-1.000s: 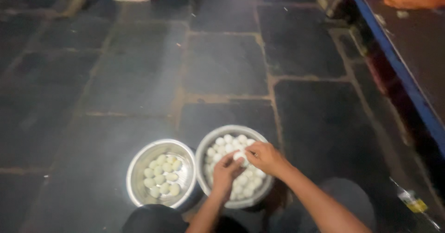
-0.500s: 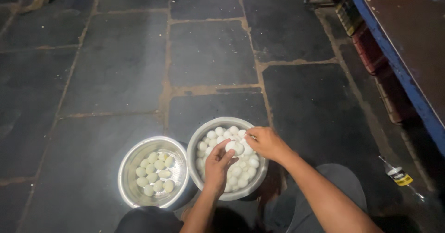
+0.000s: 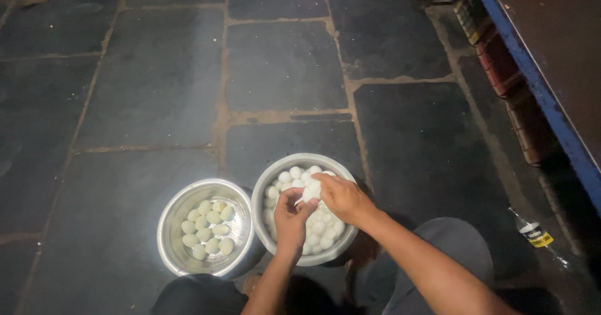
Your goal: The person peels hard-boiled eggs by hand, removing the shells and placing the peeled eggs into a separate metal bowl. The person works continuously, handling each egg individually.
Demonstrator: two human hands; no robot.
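Note:
Two steel bowls stand side by side on the dark stone floor in front of me. The right bowl is heaped with several white eggs. The left bowl holds several pale, yellowish eggs in its bottom. Above the right bowl, my left hand and my right hand meet on one white egg. The fingers of both hands pinch at its surface. My forearms come in from the bottom edge, and my knees show dark below the bowls.
A blue-edged table runs along the right side, with crates stacked under it. A small plastic bottle lies on the floor at lower right. Large stone slabs stretch ahead.
The view has tilted down and shifted slightly, so the bowls sit higher in frame. Both hands stay over the right bowl, working the same white egg.

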